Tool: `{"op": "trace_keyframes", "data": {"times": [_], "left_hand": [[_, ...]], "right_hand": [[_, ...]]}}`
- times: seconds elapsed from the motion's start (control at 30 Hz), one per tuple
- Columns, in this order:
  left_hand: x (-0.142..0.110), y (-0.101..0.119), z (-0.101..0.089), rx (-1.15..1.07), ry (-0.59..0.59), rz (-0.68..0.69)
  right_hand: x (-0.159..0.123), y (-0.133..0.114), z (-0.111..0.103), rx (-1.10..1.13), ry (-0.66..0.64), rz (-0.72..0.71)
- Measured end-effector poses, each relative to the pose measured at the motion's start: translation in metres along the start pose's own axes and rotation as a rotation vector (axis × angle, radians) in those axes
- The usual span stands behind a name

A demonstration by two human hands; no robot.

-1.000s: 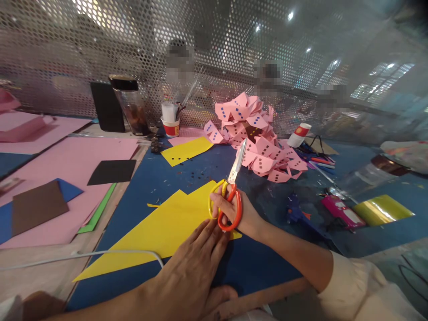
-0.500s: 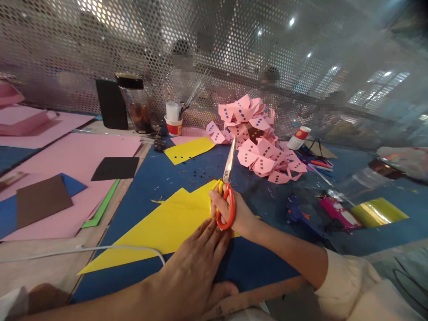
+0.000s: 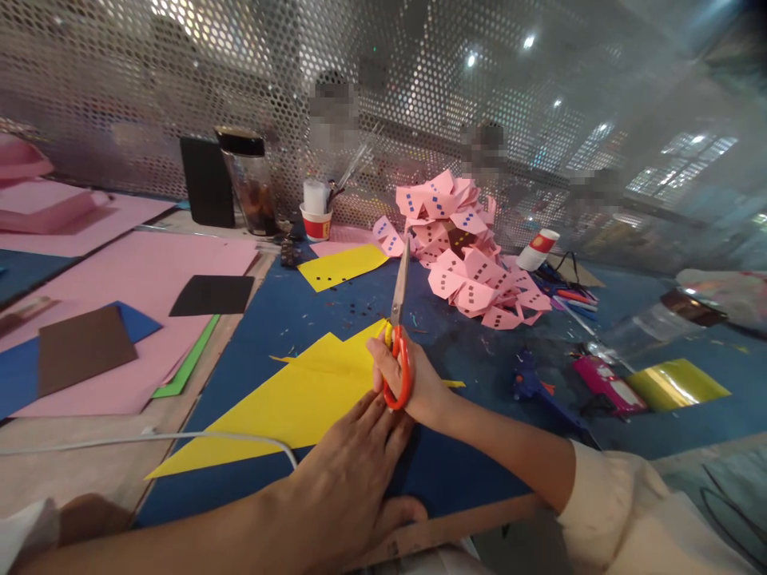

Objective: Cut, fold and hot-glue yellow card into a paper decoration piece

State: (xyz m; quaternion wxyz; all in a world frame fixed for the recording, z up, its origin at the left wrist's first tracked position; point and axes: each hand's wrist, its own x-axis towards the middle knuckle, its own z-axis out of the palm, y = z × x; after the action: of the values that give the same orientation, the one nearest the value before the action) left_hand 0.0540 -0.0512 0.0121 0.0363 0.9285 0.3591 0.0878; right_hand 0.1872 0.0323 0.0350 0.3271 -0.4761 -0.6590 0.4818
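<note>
My right hand (image 3: 413, 383) is closed around orange-handled scissors (image 3: 396, 383), thumb and fingers in the loops. Their blades look together and point away from me, over the blue table. My left hand (image 3: 365, 455) lies flat with fingers stretched out, its fingertips by the right hand, at the edge of a large yellow paper sheet (image 3: 281, 403). The sheet has a notch in its far edge, and a narrow yellow strip (image 3: 454, 384) sticks out to the right of my right wrist. A thin white cable (image 3: 240, 435) crosses over the sheet beside my left hand.
Beyond the scissors stands a pile of folded pink paper pieces (image 3: 473, 271) with dark squares. Behind are a smaller yellow paper (image 3: 341, 265), a paper cup (image 3: 315, 224) and a lidded jar (image 3: 255, 192). At right lie a blue glue gun (image 3: 533, 379) and a pink box (image 3: 605, 385).
The scissors and my right hand have shifted slightly left, the blades turning a little leftward. My left hand stays flat. The whole view has shifted slightly.
</note>
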Motion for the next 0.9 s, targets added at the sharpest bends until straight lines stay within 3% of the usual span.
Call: {"op": "trace_keyframes", "data": {"times": [0.23, 0.9], "left_hand": [[-0.005, -0.001, 0.005, 0.000, 0.082, 0.014], [-0.004, 0.000, 0.003, -0.052, -0.032, -0.021]], "right_hand": [[0.002, 0.009, -0.004, 0.013, -0.037, -0.036], [0.012, -0.006, 0.010, -0.041, -0.114, 0.005]]}}
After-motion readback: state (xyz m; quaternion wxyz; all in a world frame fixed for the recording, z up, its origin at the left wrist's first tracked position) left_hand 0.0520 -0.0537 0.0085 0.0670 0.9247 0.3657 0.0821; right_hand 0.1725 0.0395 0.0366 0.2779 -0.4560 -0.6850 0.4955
